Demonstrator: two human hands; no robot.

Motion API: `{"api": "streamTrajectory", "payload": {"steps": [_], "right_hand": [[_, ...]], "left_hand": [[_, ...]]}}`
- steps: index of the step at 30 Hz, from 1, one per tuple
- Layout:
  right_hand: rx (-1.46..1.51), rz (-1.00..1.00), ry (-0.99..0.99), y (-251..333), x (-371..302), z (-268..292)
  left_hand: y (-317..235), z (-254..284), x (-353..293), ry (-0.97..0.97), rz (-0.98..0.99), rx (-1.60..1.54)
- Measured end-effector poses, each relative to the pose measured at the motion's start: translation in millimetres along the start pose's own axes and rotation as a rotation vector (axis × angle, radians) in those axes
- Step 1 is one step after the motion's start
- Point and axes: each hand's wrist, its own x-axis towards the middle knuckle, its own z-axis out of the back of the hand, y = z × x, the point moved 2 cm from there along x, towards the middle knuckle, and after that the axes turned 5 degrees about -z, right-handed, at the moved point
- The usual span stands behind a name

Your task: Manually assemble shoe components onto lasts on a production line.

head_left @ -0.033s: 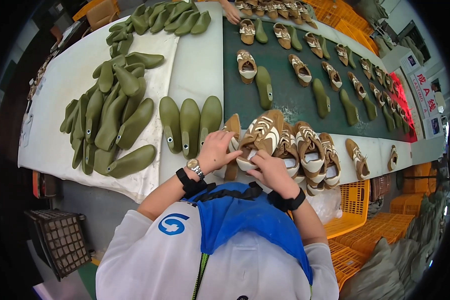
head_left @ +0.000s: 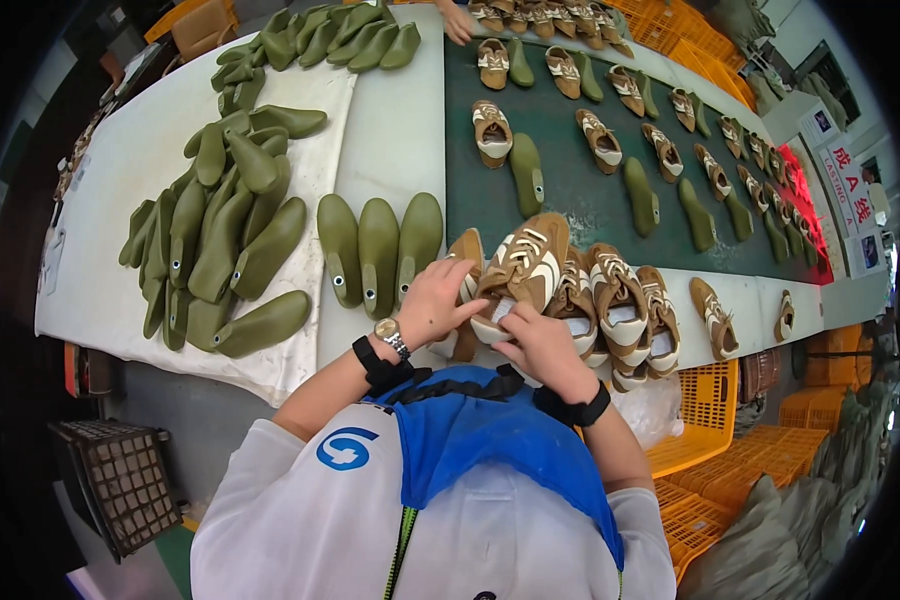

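Note:
A brown suede shoe with white stripes and laces is between my two hands, its opening toward me. My left hand grips the left edge of its heel opening with the thumb. My right hand pinches the opposite side of the heel, where white lining shows. Beside my left fingers another brown shoe is partly covered. More brown-and-white shoes stand close together just right of my right hand. Beyond my left hand lie three green shoe lasts in a row.
Many green lasts are heaped on a white cloth at left. Shoes paired with lasts line a dark green belt. Another person's hand shows at its far end. Orange crates stand below the table at right.

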Motion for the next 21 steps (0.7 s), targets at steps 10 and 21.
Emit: {"api": "streamTrajectory", "payload": {"steps": [10,21], "right_hand": [[0.205,0.043,-0.072,12.2,-4.4,11.8],[0.182,-0.136,-0.464,22.6,15.1,19.2]], "left_hand": [[-11.3,6.6,22.6,0.055,-0.076,-0.067],[-50.2,34.9,36.8,-0.049,0.007,-0.245]]}}
